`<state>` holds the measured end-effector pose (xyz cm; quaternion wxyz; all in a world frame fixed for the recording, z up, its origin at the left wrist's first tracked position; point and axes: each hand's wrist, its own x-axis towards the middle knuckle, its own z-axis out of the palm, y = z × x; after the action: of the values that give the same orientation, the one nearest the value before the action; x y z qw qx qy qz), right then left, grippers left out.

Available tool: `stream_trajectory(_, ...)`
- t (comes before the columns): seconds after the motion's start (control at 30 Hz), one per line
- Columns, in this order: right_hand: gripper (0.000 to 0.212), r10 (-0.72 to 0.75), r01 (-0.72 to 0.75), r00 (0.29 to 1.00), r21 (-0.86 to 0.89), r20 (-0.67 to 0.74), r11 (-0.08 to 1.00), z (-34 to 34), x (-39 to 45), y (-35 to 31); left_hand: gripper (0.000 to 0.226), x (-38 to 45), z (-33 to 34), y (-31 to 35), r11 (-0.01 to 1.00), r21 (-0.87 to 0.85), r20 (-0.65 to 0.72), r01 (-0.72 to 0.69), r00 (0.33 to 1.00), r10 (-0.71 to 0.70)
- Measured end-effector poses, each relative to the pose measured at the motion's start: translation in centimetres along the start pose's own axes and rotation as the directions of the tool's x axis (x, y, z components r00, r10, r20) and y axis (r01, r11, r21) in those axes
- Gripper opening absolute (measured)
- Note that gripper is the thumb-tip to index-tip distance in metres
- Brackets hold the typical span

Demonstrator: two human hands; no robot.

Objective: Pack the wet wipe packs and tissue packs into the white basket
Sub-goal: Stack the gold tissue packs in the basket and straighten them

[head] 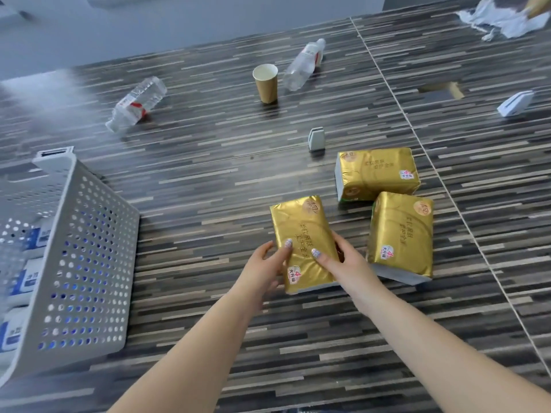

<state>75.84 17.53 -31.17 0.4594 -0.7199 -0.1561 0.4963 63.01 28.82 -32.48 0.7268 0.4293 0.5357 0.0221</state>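
Gripping a gold tissue pack (302, 242) from both sides, a person readies it for the white basket (89, 263).

The left hand (265, 271) and right hand (340, 263) each curl fingers (286, 248) around the pack's near end as it lies on the striped wood-grain table (208, 189). Two more gold tissue packs (377, 172) (399, 234) sit just right of it, one touching the other. The basket stands well to the left, blue and white wet wipe packs (25, 278) showing inside. The glossy wrapper could slip under a light grip, or the pack could catch the basket's tall perforated wall. Farther back lie two plastic bottles (137, 102) (304, 64), an upright paper cup (266, 83) and crumpled paper (501, 19).
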Motion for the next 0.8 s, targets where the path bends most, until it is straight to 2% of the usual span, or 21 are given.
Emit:
stream_trajectory(0.1,0.060,-0.057,0.058,0.987,-0.002,0.153,0.998,0.0,-0.3,-1.9,0.119,-1.4,-2.7,0.5,0.987,-0.159,0.066,0.006,0.998,0.004)
stream_trajectory(0.17,0.056,-0.101,0.102,0.975,0.002,0.199,0.995,0.2,-0.4,-2.9,0.130,-2.5,-3.5,0.8,0.974,-0.226,0.094,0.006,0.995,0.016)
stream_trajectory(0.2,0.055,-0.131,0.131,0.973,0.014,0.190,0.991,0.7,-0.7,-3.5,0.127,-3.5,-3.9,0.9,0.962,-0.273,0.080,-0.014,0.996,0.037)
stream_trajectory(0.27,0.054,-0.175,0.170,0.982,0.068,0.068,0.983,1.6,-1.0,-4.2,0.107,-4.8,-3.9,1.0,0.928,-0.368,0.033,-0.064,0.996,0.082)
stream_trajectory(0.33,0.071,-0.152,0.159,0.987,0.164,-0.058,0.974,2.7,-1.8,-4.5,0.088,-5.8,-3.5,0.7,0.874,-0.471,-0.015,-0.116,0.992,0.123)
stream_trajectory(0.37,0.085,-0.123,0.135,0.990,0.237,-0.067,0.962,3.4,-2.4,-4.4,0.083,-6.3,-3.4,0.4,0.841,-0.520,-0.041,-0.151,0.988,0.152)
stream_trajectory(0.4,0.095,-0.098,0.103,0.995,0.313,-0.032,0.944,4.0,-2.9,-4.2,0.080,-6.7,-3.3,0.1,0.806,-0.561,-0.065,-0.190,0.980,0.186)
stream_trajectory(0.43,0.095,-0.083,0.067,0.996,0.359,0.030,0.931,4.7,-3.3,-3.9,0.079,-7.1,-3.2,-0.2,0.784,-0.580,-0.081,-0.221,0.973,0.214)
stream_trajectory(0.5,0.075,-0.084,0.021,0.986,0.393,0.145,0.919,5.8,-4.2,-3.8,0.078,-7.9,-3.2,-0.9,0.765,-0.580,-0.104,-0.279,0.957,0.271)
stream_trajectory(0.6,0.066,-0.126,0.049,0.979,0.415,0.161,0.909,5.9,-4.6,-3.6,0.073,-8.7,-4.2,-2.0,0.757,-0.554,-0.120,-0.346,0.933,0.339)
stream_trajectory(0.73,0.077,-0.201,0.120,0.951,0.322,0.233,0.939,4.0,-5.1,-3.9,0.055,-9.7,-8.3,-2.4,0.739,-0.537,-0.100,-0.406,0.901,0.422)
stream_trajectory(0.8,0.089,-0.218,0.150,0.937,0.249,0.274,0.957,3.2,-5.3,-3.7,0.067,-10.3,-10.0,-2.0,0.781,-0.430,-0.046,-0.452,0.875,0.481)
